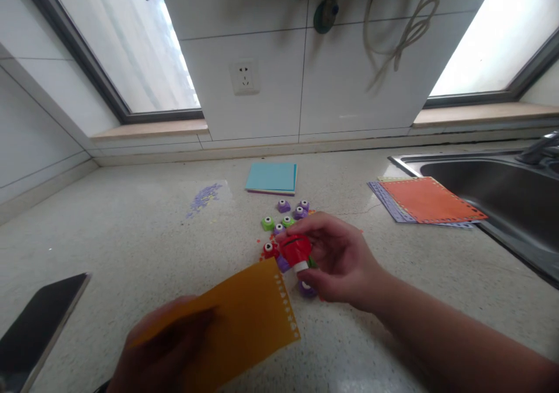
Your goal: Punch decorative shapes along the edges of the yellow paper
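My left hand [161,346] holds an orange-yellow paper [244,317] tilted above the counter at the lower middle. Small punched shapes run along the paper's right edge. Between the thumb and fingers of my right hand [345,259] is a red craft punch [296,250] with a white part at its lower end, just beyond the paper's upper right corner. Several purple and green punches lie behind it, among them a green punch [268,223] and a purple punch [283,205]. Another red punch [269,249] sits left of my right fingertips, with red bits around it.
Light blue sheets [271,176] lie stacked near the wall. Purple confetti [204,199] is spread at left. Punched orange and purple sheets [430,199] rest beside the steel sink [502,189]. A dark flat device [39,323] lies at the left edge.
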A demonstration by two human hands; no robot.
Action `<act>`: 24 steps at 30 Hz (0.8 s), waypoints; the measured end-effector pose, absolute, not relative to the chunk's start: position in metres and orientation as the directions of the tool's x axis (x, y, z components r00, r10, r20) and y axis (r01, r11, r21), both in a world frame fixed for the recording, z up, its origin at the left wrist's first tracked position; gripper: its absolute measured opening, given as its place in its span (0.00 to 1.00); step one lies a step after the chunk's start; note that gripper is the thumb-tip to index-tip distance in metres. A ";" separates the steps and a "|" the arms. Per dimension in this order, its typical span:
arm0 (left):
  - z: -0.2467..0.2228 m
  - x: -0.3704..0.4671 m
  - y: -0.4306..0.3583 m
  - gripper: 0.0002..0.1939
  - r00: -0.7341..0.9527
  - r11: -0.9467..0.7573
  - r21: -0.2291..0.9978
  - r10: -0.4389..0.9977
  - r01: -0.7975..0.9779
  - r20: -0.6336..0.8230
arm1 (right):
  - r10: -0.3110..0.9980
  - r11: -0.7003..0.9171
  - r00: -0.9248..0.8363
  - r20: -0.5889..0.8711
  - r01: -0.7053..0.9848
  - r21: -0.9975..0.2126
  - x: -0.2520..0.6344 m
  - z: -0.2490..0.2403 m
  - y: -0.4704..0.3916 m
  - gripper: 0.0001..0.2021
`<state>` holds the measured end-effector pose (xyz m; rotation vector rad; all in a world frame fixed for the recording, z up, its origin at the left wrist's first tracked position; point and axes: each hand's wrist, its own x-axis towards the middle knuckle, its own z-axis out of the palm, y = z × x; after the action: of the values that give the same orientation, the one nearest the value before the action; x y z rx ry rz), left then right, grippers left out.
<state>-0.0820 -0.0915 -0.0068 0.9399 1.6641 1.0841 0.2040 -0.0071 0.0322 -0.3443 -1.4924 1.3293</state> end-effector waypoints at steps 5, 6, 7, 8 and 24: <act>-0.014 -0.088 -0.097 0.14 -0.295 0.222 0.940 0.945 0.258 -0.142 | 0.694 0.443 -0.434 0.574 -0.371 -0.816 0.205 0.032 -0.012 0.26; -0.016 -0.090 -0.097 0.14 -0.292 0.207 0.938 0.949 0.278 -0.122 | 0.687 0.451 -0.438 0.580 -0.369 -0.813 0.205 0.032 -0.012 0.27; -0.018 -0.091 -0.098 0.13 -0.291 0.195 0.935 0.951 0.295 -0.106 | 0.681 0.457 -0.441 0.585 -0.369 -0.810 0.205 0.032 -0.012 0.27; -0.019 -0.092 -0.098 0.13 -0.290 0.191 0.932 0.952 0.307 -0.100 | 0.678 0.458 -0.444 0.586 -0.368 -0.809 0.205 0.032 -0.012 0.28; -0.019 -0.092 -0.099 0.10 -0.282 0.137 0.944 0.958 0.301 -0.049 | 0.682 0.468 -0.463 0.566 -0.319 -0.824 0.205 0.033 -0.012 0.26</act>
<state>-0.0918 -0.0986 -0.0186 1.2262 1.7009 1.1641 0.2046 -0.0123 0.0330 -0.3158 -1.6782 1.2060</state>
